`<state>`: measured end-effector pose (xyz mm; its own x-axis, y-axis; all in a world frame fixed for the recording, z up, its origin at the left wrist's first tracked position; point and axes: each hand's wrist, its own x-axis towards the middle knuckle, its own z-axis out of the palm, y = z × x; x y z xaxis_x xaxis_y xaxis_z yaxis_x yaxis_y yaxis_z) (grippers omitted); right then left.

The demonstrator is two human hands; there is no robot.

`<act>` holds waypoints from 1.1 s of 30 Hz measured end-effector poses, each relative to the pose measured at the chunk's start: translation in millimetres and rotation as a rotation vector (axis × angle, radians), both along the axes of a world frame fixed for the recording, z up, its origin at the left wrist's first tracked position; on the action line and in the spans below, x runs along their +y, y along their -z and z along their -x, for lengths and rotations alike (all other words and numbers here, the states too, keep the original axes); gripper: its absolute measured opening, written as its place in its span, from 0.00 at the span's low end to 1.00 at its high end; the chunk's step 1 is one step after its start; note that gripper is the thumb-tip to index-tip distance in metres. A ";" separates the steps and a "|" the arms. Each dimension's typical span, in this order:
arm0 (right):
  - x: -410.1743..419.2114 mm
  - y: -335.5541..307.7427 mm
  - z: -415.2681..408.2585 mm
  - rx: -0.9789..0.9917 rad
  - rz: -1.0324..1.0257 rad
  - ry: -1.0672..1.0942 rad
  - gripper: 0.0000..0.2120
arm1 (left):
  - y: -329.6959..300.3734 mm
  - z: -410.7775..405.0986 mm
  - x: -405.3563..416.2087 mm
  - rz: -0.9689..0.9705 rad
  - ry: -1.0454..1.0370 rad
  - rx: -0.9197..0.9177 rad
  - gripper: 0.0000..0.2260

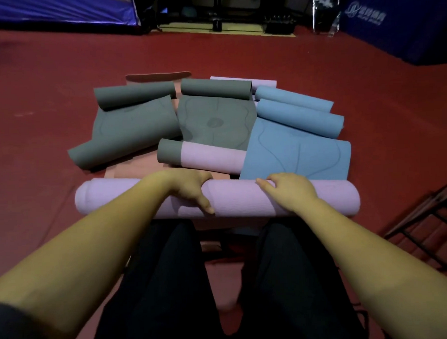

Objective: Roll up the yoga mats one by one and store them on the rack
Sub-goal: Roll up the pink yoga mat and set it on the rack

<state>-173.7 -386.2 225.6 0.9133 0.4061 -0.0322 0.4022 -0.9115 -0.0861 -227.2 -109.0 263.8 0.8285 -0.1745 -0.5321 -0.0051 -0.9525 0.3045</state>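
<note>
The floor point(47, 95) is deep red all over. Nearest the person lies a pale lilac rolled mat point(239, 200) with a fine ribbed texture. Just beyond that roll, a shorter roll point(204, 157) is lilac with a dark grey end. Further back from the lilac roll, two dark grey mats point(128, 130) point(215, 121) carry faint curved line markings, and to their right a blue mat point(295, 148) shows thin darker curved lines. A salmon-pink mat point(130, 171) peeks from under them. The person's trousers point(171, 287) are black.
</note>
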 end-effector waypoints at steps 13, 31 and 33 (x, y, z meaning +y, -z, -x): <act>10.4 -10.4 -4.4 0.112 0.023 0.076 0.31 | 47.9 61.5 -26.3 -0.548 0.050 -0.667 0.48; 22.7 -63.7 -4.5 0.555 0.065 0.072 0.31 | -28.5 63.4 1.4 -0.216 0.138 -0.282 0.38; 24.3 -60.9 -2.5 0.601 0.061 0.053 0.28 | -24.6 60.6 0.2 -0.162 0.106 -0.188 0.38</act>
